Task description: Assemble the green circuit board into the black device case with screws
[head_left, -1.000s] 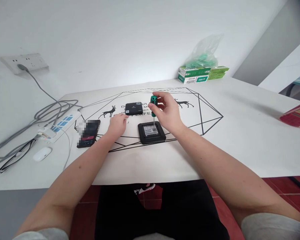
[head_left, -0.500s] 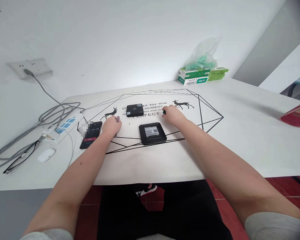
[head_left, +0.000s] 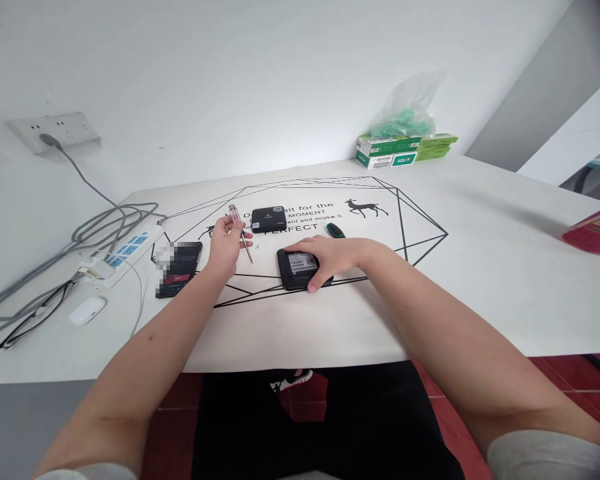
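Our left hand [head_left: 224,248] pinches a screwdriver [head_left: 234,214]; our half-open right hand [head_left: 329,253] grips the box [head_left: 287,277], which loose fingers might drop.

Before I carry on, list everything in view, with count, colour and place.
Labelled device: 1, black, centre, near side
Unlabelled-centre device: 1, black, behind it
Clear-handled screwdriver: 1, left hand
Green-handled screwdriver: 1, on table
Tiny object: 1, between devices, unclear
Phone: 1, dark, left
Power strip: 1, white, left
Cables: several, grey and white, left
Glasses: 1, dark-framed, far left
Rounded case: 1, white, left
Wall socket: 1, white
Boxes: several, green, back right
Bag: 1, clear, on boxes
Carton: 1, reddish, right edge
Table: 1, white, deer print
Floor: red tiles
Shoe: 1, black-white, below
Left hand, right hand: bare; right on labelled device
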`<action>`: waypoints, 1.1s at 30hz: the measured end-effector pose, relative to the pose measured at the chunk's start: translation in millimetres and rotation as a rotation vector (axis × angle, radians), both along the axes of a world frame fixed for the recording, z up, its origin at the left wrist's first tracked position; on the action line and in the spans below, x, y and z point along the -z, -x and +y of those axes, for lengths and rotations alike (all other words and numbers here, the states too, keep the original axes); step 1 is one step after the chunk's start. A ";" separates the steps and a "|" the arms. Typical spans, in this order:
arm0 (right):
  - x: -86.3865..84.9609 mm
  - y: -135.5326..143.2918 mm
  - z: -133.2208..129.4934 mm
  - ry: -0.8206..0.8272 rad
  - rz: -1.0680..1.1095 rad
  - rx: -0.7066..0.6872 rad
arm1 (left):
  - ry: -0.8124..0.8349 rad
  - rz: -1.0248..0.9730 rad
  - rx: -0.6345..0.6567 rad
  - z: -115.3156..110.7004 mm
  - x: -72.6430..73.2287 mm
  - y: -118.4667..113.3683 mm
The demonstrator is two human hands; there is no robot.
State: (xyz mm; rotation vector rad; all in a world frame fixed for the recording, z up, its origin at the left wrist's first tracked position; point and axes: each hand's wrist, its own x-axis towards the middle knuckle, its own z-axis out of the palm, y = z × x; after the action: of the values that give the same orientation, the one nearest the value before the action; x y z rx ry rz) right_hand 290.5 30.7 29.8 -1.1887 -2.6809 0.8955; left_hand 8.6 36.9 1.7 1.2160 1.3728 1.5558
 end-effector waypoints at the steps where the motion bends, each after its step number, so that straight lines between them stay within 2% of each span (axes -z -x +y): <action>1: 0.3 2.2 -2.4 -0.003 -0.015 -0.010 | 0.004 -0.041 0.043 -3.9 -1.9 -3.1; 7: 9.1 17.4 -7.9 -0.105 0.051 -0.024 | -0.071 -0.253 0.250 -15.4 -6.5 -10.0; 11: 14.3 28.5 -10.2 -0.159 0.016 -0.052 | -0.074 -0.406 0.278 -11.4 -3.8 -5.9; 14: 15.3 32.2 -11.2 -0.160 -0.005 -0.063 | -0.069 -0.439 0.262 -8.6 -1.9 -2.9; 22: 14.0 30.4 -12.3 -0.134 0.004 -0.064 | -0.078 -0.346 0.302 -8.8 2.1 -2.6; 33: 17.1 30.1 -9.8 -0.134 0.021 -0.055 | -0.120 -0.155 0.212 -5.0 4.8 -2.1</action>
State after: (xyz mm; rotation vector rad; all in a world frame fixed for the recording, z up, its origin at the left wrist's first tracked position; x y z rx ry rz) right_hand 260.4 20.9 12.7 -1.0769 -2.7206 0.7174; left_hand 10.6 32.0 -3.1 1.2406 1.0299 1.5636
